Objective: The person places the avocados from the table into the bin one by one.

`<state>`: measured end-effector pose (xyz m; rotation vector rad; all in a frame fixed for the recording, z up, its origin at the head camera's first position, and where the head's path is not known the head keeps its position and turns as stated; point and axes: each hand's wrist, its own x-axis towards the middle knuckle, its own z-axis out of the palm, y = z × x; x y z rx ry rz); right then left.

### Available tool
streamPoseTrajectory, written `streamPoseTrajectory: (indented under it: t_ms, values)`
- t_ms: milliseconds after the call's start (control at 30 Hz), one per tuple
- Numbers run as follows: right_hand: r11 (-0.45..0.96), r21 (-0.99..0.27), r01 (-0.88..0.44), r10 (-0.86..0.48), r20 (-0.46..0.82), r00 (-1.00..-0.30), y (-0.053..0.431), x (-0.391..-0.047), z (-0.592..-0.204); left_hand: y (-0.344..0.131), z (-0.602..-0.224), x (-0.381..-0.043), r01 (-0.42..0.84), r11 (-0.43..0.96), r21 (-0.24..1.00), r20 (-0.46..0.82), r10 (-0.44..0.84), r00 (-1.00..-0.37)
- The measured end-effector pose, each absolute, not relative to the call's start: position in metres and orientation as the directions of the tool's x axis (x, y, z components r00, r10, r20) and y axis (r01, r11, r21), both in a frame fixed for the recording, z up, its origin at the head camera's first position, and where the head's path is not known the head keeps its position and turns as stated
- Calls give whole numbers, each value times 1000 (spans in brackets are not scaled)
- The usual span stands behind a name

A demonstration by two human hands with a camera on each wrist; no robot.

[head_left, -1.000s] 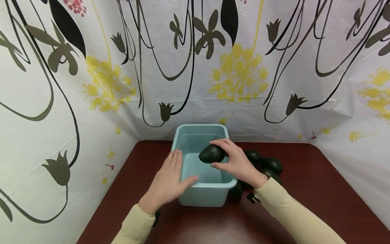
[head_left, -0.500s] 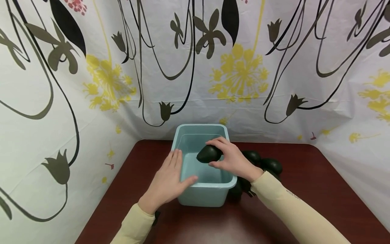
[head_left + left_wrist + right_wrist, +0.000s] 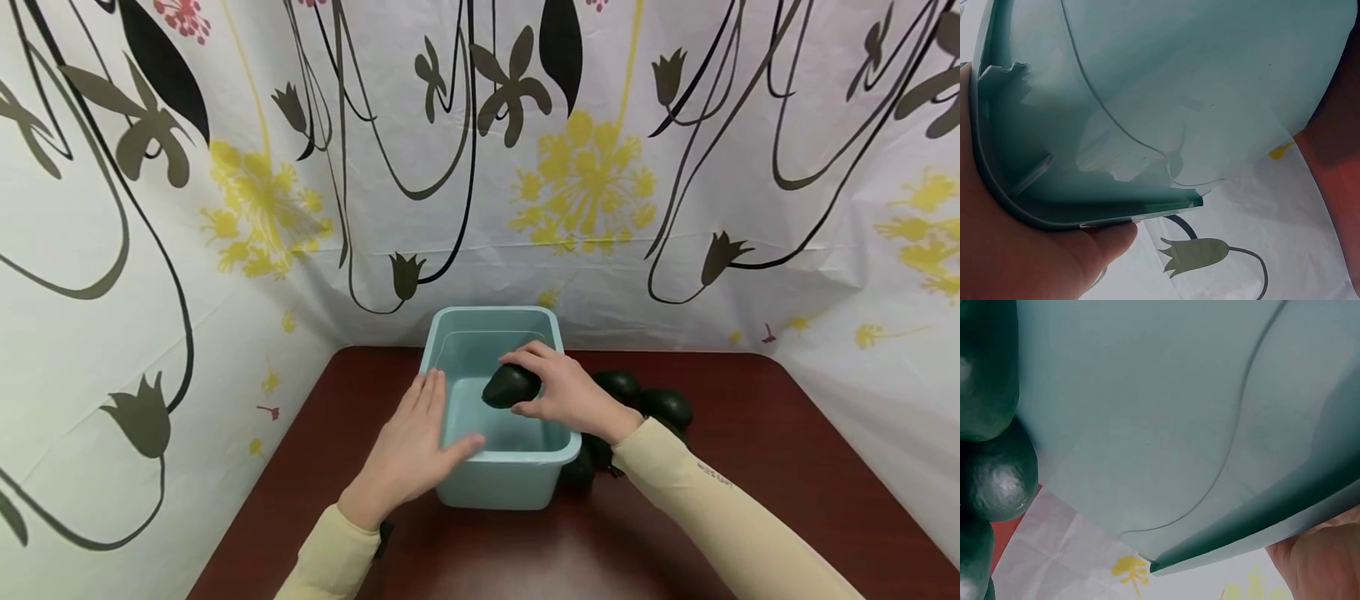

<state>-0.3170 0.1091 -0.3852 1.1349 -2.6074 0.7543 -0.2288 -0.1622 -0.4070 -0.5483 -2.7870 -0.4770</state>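
Note:
A dark green avocado [image 3: 510, 387] is held in my right hand [image 3: 564, 390], thumb on the near side and fingers on the far side. It is over the inside of a light blue plastic bin [image 3: 493, 485]. My left hand [image 3: 408, 450] rests on the bin's left rim near the front corner, fingers straight and thumb spread over the front edge. From the left wrist, that hand [image 3: 1054, 256] shows against the rim. The right wrist view shows the bin's outer wall [image 3: 1141, 425] and part of my right hand [image 3: 1322, 562] beyond the rim; the held avocado is hidden there.
Several more avocados [image 3: 667, 407] lie on the dark red table [image 3: 757, 450] along the bin's right side, partly behind my right forearm. They crowd the left of the right wrist view. A white floral cloth [image 3: 600, 292] hangs behind and beside the table.
My right hand has shifted a little to the left with the avocado, which now sits slightly lower over the bin. The left hand stays on the rim.

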Motion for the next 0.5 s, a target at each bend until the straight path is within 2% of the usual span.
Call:
streamPoseTrajectory:
  t_ms: [267,500]
  values:
    - [591,-364,-720,-624,358,-694,107,-315,-386,-162,-407,-227,406,876,258,313,322,-894]
    - [620,-305,-722,-643,330,-691,106,-314,-384,-162,-408,-228,416,875,247,327,329,-886]
